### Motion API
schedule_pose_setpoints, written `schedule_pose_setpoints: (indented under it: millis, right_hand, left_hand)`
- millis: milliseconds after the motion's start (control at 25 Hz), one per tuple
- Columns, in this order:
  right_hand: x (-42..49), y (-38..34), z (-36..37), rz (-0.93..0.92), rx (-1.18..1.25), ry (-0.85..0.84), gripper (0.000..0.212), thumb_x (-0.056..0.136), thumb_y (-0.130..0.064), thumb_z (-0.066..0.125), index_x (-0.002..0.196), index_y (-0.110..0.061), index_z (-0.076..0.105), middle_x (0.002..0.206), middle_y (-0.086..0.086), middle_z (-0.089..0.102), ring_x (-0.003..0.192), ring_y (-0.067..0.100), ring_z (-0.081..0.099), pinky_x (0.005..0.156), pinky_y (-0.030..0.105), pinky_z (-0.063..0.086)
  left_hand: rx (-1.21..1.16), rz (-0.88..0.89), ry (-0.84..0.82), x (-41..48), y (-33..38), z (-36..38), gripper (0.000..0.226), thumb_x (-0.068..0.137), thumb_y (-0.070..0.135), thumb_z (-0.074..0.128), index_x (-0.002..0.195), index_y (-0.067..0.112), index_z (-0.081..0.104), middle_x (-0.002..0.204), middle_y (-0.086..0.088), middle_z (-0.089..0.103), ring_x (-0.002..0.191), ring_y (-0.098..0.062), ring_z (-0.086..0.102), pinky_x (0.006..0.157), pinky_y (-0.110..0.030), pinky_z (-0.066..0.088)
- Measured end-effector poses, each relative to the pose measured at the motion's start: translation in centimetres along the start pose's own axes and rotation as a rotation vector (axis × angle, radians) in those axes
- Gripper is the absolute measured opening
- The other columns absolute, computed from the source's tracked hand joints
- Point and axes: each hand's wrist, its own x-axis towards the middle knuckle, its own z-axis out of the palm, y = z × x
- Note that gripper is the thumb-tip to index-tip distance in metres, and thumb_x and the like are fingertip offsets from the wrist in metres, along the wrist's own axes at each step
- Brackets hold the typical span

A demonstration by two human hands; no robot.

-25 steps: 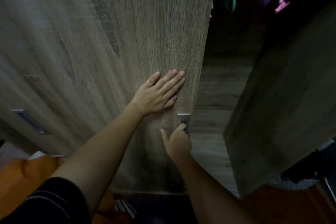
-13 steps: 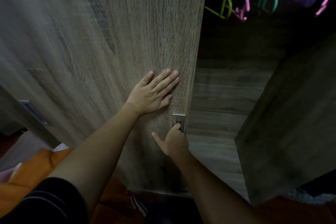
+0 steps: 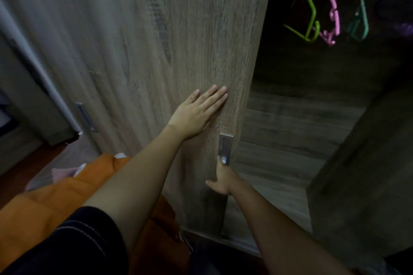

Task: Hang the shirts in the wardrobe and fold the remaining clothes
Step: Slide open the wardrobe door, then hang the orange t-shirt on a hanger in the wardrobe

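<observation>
Clothes (image 3: 44, 198): orange heap with pale pieces on it, low left, beside the door's foot; none hung yet.
Right hand (image 3: 220, 182): forefinger up on the handle's lower end, thumb spread leftward; the other fingers lie past the door's edge, so whether they hook it cannot be told.
Handle (image 3: 225, 147): upright metal plate at the door's right edge.
Left hand (image 3: 196, 114): flat on the door, fingers straight and together, just above-left of the handle; the hands are apart.
Door (image 3: 156, 51): wood-grain panel bordering the opening.
Wardrobe (image 3: 301, 118): dark inside, open on the right.
Hangers (image 3: 309, 20): green, pink and teal, bare, upper right.
Step in hand (judged): clearing the opening. Press along the door's travel, not into it; keep the fingertips off its closing edge.
</observation>
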Motion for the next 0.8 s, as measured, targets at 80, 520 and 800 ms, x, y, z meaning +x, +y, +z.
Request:
schedule_pose_setpoints:
  millis: [80, 520, 800]
  right_hand:
    - [-0.5, -1.6, -0.3, -0.070, -0.093, 0.025, 0.081, 0.084, -0.039, 0.062, 0.145, -0.006, 0.020, 0.143, 0.017, 0.042, 0.128, 0.031, 0.045, 0.106, 0.039, 0.039]
    - [-1.1, -17.5, 2.6, -0.586, -0.117, 0.251, 0.042, 0.095, -0.014, 0.044, 0.134, 0.003, 0.043, 0.136, 0.022, 0.048, 0.128, 0.031, 0.043, 0.106, 0.030, 0.027]
    - [1.2, -25.0, 6.6, -0.624, -0.224, 0.121, 0.048, 0.097, -0.025, 0.043, 0.138, 0.000, 0.038, 0.141, 0.022, 0.041, 0.131, 0.034, 0.038, 0.110, 0.037, 0.028]
  left_hand:
    - [-0.106, -0.117, -0.109, -1.6, 0.4, -1.9, 0.069, 0.085, 0.025, 0.044, 0.148, 0.011, 0.019, 0.156, -0.006, 0.019, 0.142, -0.022, 0.023, 0.112, -0.041, 0.026]
    - [-0.136, -0.823, -0.437, -23.5, -1.8, -10.4, 0.070, 0.088, 0.047, 0.006, 0.149, 0.012, 0.005, 0.155, -0.002, -0.005, 0.139, -0.013, -0.012, 0.115, -0.036, 0.001]
    - [-0.178, -1.022, -0.731, -35.0, -1.6, -10.5, 0.086, 0.081, 0.069, -0.009, 0.150, 0.017, -0.003, 0.158, -0.001, -0.008, 0.144, -0.017, -0.012, 0.116, -0.040, -0.002]
